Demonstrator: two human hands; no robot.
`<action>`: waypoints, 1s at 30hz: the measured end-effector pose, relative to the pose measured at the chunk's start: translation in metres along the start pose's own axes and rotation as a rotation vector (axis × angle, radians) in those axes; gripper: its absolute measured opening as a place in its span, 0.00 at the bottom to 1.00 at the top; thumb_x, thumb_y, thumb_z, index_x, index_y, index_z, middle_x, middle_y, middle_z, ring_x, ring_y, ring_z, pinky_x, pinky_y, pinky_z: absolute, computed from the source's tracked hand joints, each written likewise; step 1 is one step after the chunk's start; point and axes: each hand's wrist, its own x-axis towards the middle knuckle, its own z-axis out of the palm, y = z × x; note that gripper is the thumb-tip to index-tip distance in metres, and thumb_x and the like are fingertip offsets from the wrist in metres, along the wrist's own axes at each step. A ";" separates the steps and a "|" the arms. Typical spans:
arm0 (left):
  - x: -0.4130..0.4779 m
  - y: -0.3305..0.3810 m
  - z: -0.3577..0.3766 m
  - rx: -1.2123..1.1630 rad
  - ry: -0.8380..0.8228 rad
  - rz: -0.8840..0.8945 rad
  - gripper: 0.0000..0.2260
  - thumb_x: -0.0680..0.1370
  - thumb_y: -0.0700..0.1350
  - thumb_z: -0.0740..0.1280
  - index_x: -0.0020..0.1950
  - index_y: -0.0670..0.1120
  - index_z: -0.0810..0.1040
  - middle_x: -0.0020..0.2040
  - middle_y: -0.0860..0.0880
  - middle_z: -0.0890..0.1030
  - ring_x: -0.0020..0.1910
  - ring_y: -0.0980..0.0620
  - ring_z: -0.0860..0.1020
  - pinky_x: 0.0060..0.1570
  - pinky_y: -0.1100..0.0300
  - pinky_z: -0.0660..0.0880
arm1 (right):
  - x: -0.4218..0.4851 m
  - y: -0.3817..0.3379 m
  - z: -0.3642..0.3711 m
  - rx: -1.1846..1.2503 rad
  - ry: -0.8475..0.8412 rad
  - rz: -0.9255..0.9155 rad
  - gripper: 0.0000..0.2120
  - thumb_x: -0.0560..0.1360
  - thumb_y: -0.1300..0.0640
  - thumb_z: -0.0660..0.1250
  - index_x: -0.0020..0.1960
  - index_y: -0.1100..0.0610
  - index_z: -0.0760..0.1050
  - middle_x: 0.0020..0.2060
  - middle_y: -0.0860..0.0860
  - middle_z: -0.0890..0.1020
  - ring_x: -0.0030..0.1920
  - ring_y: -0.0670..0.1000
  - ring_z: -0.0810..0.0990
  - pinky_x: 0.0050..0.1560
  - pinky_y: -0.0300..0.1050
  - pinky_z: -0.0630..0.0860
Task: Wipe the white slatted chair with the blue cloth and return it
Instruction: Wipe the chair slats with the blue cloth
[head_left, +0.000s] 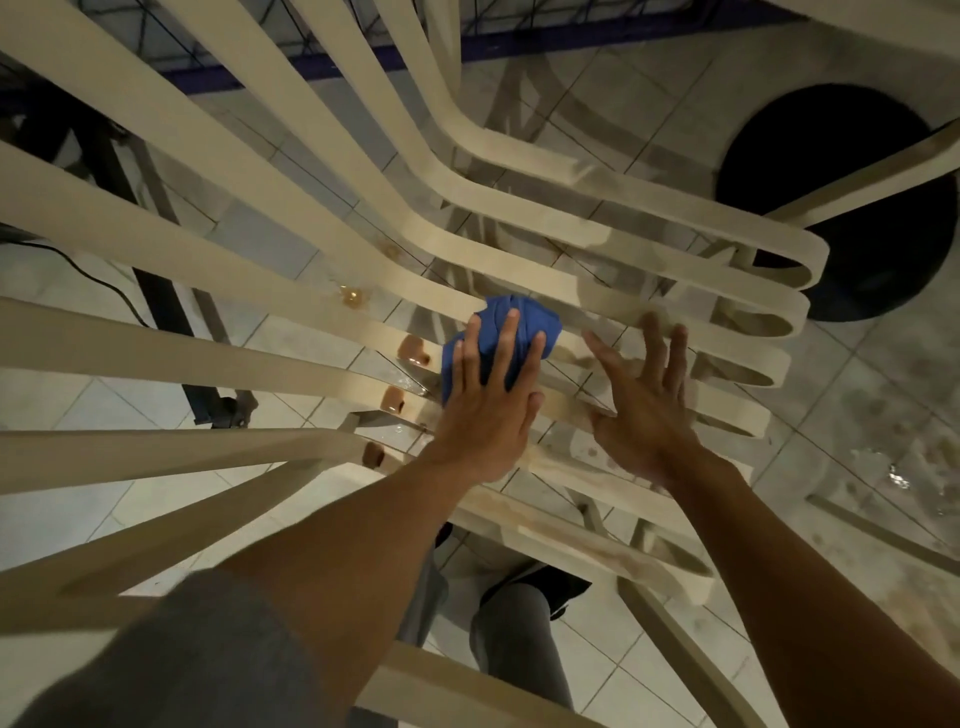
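The white slatted chair (649, 270) fills the view from above, its long slats curving from the back at left into the seat at right. A bunched blue cloth (524, 317) lies on the seat slats near the bend. My left hand (488, 400) presses flat on the cloth with straight fingers. My right hand (644, 400) rests beside it on the seat slats, fingers spread and straight, holding nothing. Brownish smears and wet spots (356, 297) show on several slats near the cloth.
Pale floor tiles (883, 415) lie under the chair, stained and wet at the right. A round black object (831, 202) stands on the floor beyond the seat's front edge. A dark metal frame (161, 301) and a cable are at the left. My legs (514, 649) show below the seat.
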 end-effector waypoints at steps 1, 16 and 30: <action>0.000 0.010 0.002 -0.012 -0.002 -0.008 0.28 0.83 0.54 0.45 0.82 0.49 0.41 0.80 0.42 0.35 0.77 0.33 0.33 0.75 0.37 0.37 | -0.001 0.002 -0.003 0.015 0.005 0.006 0.43 0.73 0.58 0.66 0.77 0.36 0.44 0.76 0.47 0.31 0.72 0.54 0.22 0.72 0.61 0.35; -0.005 0.047 0.002 -0.103 -0.106 0.157 0.27 0.86 0.51 0.49 0.80 0.58 0.38 0.80 0.52 0.32 0.77 0.43 0.30 0.77 0.45 0.36 | -0.011 0.030 -0.016 0.157 0.201 -0.054 0.21 0.83 0.55 0.54 0.76 0.50 0.62 0.78 0.51 0.58 0.78 0.52 0.52 0.76 0.62 0.53; 0.002 0.090 0.011 -0.150 -0.034 -0.092 0.30 0.83 0.49 0.50 0.81 0.48 0.38 0.79 0.44 0.31 0.75 0.33 0.30 0.74 0.39 0.32 | -0.028 0.054 -0.022 0.187 0.214 -0.044 0.28 0.81 0.66 0.55 0.76 0.45 0.61 0.79 0.49 0.54 0.78 0.49 0.47 0.75 0.50 0.49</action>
